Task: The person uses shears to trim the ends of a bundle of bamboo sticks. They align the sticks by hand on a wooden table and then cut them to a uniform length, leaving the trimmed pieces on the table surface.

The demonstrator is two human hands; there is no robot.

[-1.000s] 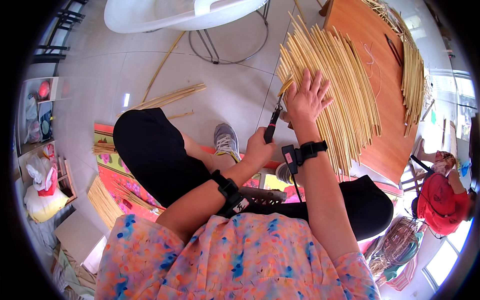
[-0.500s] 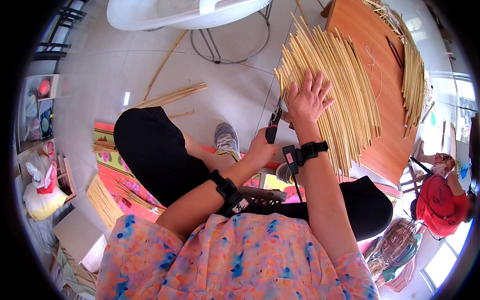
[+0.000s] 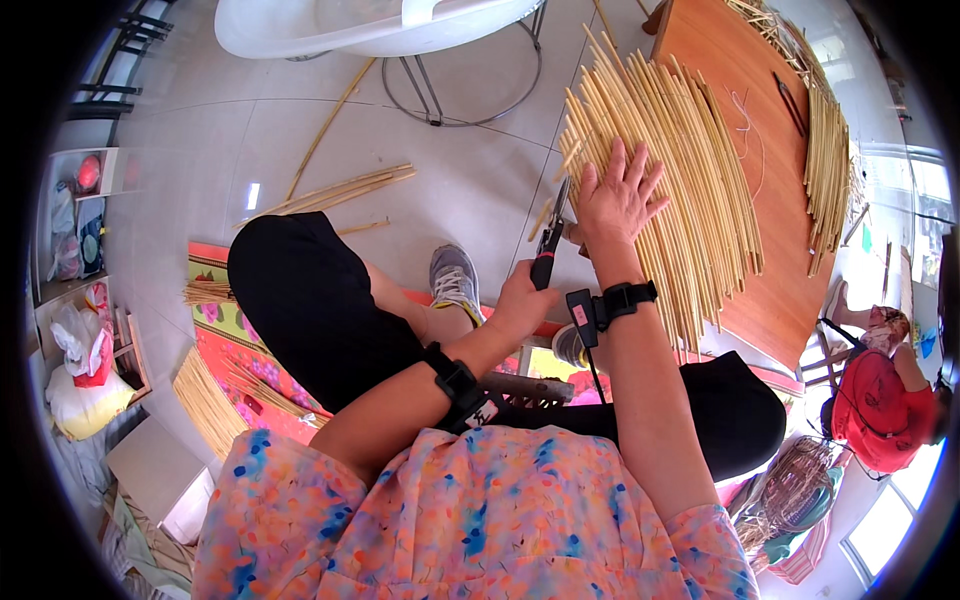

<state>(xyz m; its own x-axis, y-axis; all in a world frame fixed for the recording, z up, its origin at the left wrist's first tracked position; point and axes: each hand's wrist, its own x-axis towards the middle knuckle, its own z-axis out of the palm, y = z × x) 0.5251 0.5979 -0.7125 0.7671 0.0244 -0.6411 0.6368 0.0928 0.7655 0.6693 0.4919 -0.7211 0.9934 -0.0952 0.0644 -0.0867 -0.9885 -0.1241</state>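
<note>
Right hand (image 3: 618, 200) lies flat with the fingers spread apart on a wide fan of thin pale sticks (image 3: 680, 170), pressing on its lower left part and gripping nothing. These sticks rest on a brown wooden table (image 3: 770, 230) and hang over its left edge, so their near ends stand above the floor. Left hand (image 3: 522, 300) is closed around the dark handle of a pair of cutters (image 3: 549, 238), which points up toward the left edge of the fan, just beside the right hand; whether the blades are open I cannot tell. Both wrists wear a black strap. A second row of the same sticks (image 3: 828, 150) lies along the far right edge of the table. Under the arms the person's legs in black trousers are visible, and a grey shoe (image 3: 455, 282) stands on the tiled floor beside a colourful mat (image 3: 225, 340). More loose sticks (image 3: 340, 190) lie on the floor to the left. At the right rim another person in a red top (image 3: 875, 400) sits.
</note>
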